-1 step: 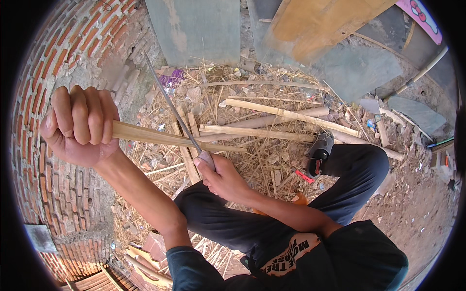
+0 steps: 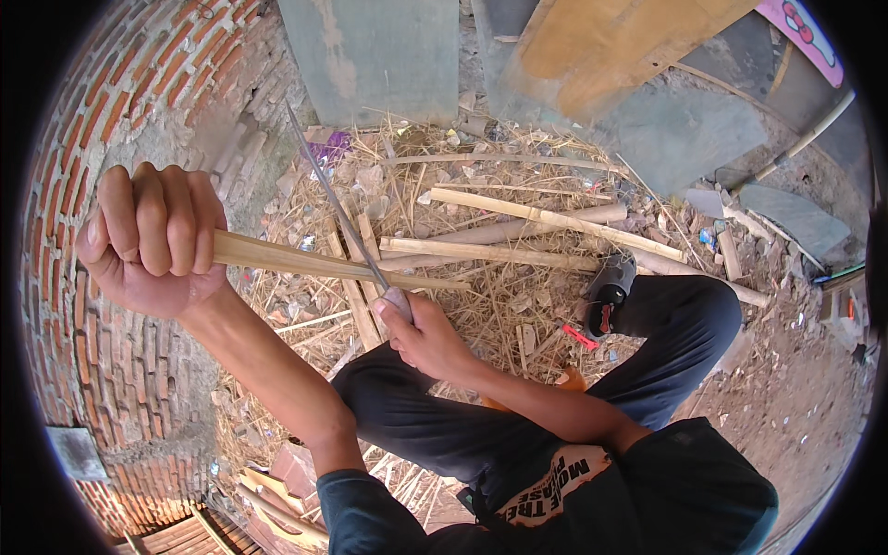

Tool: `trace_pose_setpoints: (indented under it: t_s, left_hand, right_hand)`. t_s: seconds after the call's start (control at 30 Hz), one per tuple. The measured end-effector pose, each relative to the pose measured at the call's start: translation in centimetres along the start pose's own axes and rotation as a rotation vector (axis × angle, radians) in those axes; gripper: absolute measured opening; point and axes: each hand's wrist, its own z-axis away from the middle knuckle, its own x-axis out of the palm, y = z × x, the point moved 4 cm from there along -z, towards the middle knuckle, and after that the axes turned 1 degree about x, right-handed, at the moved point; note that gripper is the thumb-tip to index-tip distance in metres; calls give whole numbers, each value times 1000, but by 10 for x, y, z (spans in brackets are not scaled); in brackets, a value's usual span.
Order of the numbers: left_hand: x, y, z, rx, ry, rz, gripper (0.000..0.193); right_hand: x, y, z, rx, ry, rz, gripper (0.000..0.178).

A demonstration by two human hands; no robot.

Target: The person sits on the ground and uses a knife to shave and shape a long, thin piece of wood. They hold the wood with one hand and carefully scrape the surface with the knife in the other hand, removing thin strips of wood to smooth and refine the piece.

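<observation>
My left hand [image 2: 157, 236] is raised at the left and closed in a fist around one end of a pale bamboo strip [image 2: 287, 260]. From the fist the strip runs right, its thin far end above the littered ground. My right hand [image 2: 427, 340] grips the handle of a long machete [image 2: 335, 205] just above my bent knee. The blade points up and to the left and crosses the strip near the handle; its edge appears to rest against the strip. The fingers of my right hand are partly hidden behind the handle.
Several bamboo lengths [image 2: 499, 254] lie on straw and shavings in front of me. A brick wall [image 2: 129, 379] stands close on the left. Grey boards [image 2: 370, 65] and a brown board [image 2: 620, 51] lean at the far side. My sandalled foot [image 2: 610, 296] is beside the bamboo.
The machete has shifted slightly to the right, its tip lower and further right than before. My right hand has moved a little with it. My left hand and the strip look still.
</observation>
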Motion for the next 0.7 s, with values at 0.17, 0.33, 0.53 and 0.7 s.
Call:
trace_pose_setpoints:
  t_s: [0.17,0.33,0.53,0.7]
  left_hand:
    - [-9,9,5,-1,14,19,36]
    - [6,2,-1,-30,-61,-3,35]
    - [-11,4,5,30,282,-178,30]
    - [-11,0,1,92,503,-397,33]
  right_hand:
    - [-74,142,-14,441,175,96,40]
    - [-112,182,-2,596,269,-88,37]
    - [-121,175,7,456,303,-111,40]
    - [-125,146,22,408,387,-254,42]
